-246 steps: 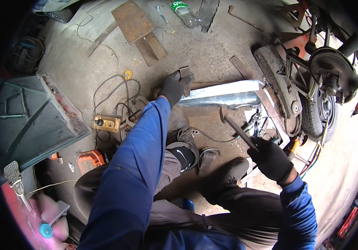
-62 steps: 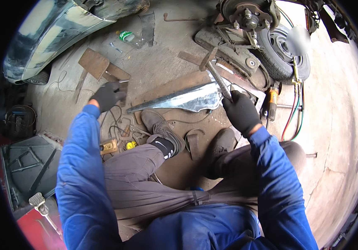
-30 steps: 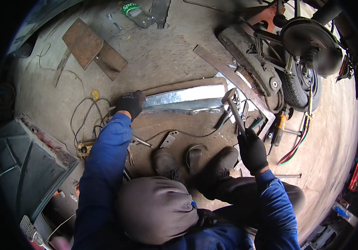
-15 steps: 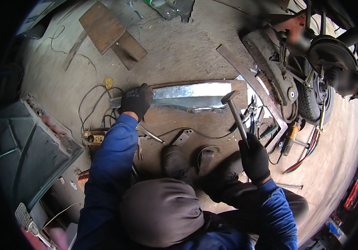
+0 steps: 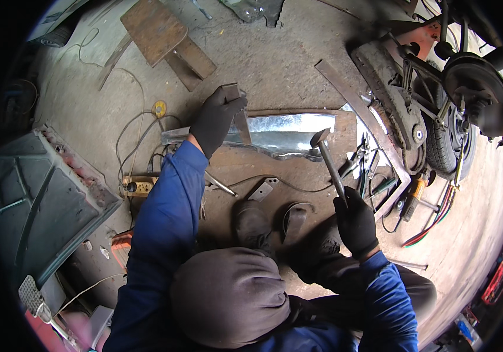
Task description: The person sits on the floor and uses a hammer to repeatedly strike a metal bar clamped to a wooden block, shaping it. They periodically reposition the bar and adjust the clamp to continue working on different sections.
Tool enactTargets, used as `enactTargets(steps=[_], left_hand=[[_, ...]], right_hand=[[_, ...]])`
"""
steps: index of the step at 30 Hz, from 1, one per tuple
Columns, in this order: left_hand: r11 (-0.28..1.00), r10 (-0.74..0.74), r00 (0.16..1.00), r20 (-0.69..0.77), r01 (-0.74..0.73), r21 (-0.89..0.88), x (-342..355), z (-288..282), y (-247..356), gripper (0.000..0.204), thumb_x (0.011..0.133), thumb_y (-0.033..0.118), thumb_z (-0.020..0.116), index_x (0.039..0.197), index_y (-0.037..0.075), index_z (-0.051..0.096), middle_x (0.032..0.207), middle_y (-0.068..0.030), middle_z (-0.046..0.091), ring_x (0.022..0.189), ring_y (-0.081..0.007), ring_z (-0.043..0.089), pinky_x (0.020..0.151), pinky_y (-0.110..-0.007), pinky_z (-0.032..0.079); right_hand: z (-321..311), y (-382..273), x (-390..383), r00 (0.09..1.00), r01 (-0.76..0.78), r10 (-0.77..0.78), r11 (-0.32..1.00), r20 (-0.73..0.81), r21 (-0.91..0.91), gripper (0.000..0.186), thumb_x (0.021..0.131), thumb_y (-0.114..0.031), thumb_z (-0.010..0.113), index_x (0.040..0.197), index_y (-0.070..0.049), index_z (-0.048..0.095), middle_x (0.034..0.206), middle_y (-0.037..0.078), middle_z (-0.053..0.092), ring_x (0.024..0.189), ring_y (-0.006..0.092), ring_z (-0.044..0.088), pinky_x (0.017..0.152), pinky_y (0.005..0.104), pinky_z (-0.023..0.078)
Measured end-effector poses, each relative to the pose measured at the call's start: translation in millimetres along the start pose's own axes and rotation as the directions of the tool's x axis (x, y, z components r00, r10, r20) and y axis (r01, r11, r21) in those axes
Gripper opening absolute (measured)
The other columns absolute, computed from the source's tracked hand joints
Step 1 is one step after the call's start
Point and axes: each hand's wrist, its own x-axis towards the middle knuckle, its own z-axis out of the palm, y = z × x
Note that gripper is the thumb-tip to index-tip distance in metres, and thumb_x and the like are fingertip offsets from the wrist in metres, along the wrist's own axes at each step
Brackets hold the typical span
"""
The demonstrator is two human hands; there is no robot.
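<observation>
My left hand (image 5: 211,123), in a black glove, grips a brown flat metal bar (image 5: 242,128). The bar's lower end rests on or just over a shiny bent strip of sheet metal (image 5: 292,124). The strip lies across a wooden board (image 5: 346,130) on the floor. My right hand (image 5: 356,226), gloved too, is closed round the handle of a hammer (image 5: 332,170). Its head hovers above or rests at the right part of the strip; which one I cannot tell.
Pliers (image 5: 363,157) and other tools lie right of the board, beside a long angled metal bar (image 5: 351,97). Further right are a yellow power tool (image 5: 417,193) and a tyre (image 5: 442,146). A wooden stool (image 5: 155,32), a power strip (image 5: 141,186) and a dark panel (image 5: 52,199) are on the left.
My left hand has lifted off the strip's left part and turned, with the metal bar now showing in it. The hammer stays nearly in place. The whole view has shifted slightly.
</observation>
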Motion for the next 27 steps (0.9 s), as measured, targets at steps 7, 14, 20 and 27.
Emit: enactTargets(steps=[7, 14, 20, 27], left_hand=[[0.998, -0.066, 0.992, 0.110, 0.067, -0.003, -12.9, 19.2, -5.7, 0.029, 0.104, 0.017, 0.074, 0.127, 0.000, 0.072, 0.113, -0.0131, 0.080, 0.104, -0.0199, 0.074, 0.093, -0.035, 0.057], [0.901, -0.083, 0.988, 0.133, 0.018, 0.433, -14.7, 2.6, -24.1, 0.038, 0.102, 0.031, 0.075, 0.126, 0.001, 0.073, 0.114, -0.0213, 0.078, 0.105, -0.0375, 0.074, 0.095, -0.045, 0.057], [0.905, -0.142, 0.930, 0.339, -0.017, 0.425, -6.6, -7.0, -9.0, 0.042, 0.099, 0.038, 0.077, 0.125, 0.005, 0.076, 0.116, -0.0204, 0.079, 0.111, -0.0392, 0.074, 0.098, -0.044, 0.058], [0.795, -0.264, 0.939, 0.219, 0.083, 0.601, -10.6, -2.4, -3.4, 0.042, 0.098, 0.041, 0.076, 0.126, 0.009, 0.077, 0.123, -0.0190, 0.079, 0.117, -0.0391, 0.073, 0.102, -0.045, 0.058]], right_hand=[[1.2, 0.6, -0.6, 1.000, 0.019, -0.019, 1.000, -0.005, 0.006, 0.033, 0.105, -0.025, 0.071, 0.129, -0.002, 0.069, 0.097, 0.028, 0.075, 0.090, 0.0504, 0.074, 0.074, 0.0546, 0.058], [13.2, 0.0, -0.9, 1.000, 0.013, -0.013, 0.999, 0.012, 0.033, 0.036, 0.105, -0.027, 0.071, 0.130, -0.002, 0.069, 0.100, 0.029, 0.076, 0.093, 0.0498, 0.074, 0.078, 0.0548, 0.060], [49.6, 9.6, -7.5, 0.996, -0.067, 0.067, 0.998, 0.053, -0.004, 0.037, 0.106, -0.027, 0.071, 0.134, -0.003, 0.068, 0.107, 0.030, 0.076, 0.100, 0.0502, 0.075, 0.081, 0.0539, 0.060], [62.4, 8.3, 4.5, 0.999, 0.047, -0.047, 0.998, 0.009, 0.045, 0.041, 0.107, -0.032, 0.068, 0.138, -0.005, 0.067, 0.111, 0.028, 0.077, 0.105, 0.0505, 0.074, 0.088, 0.0554, 0.060]])
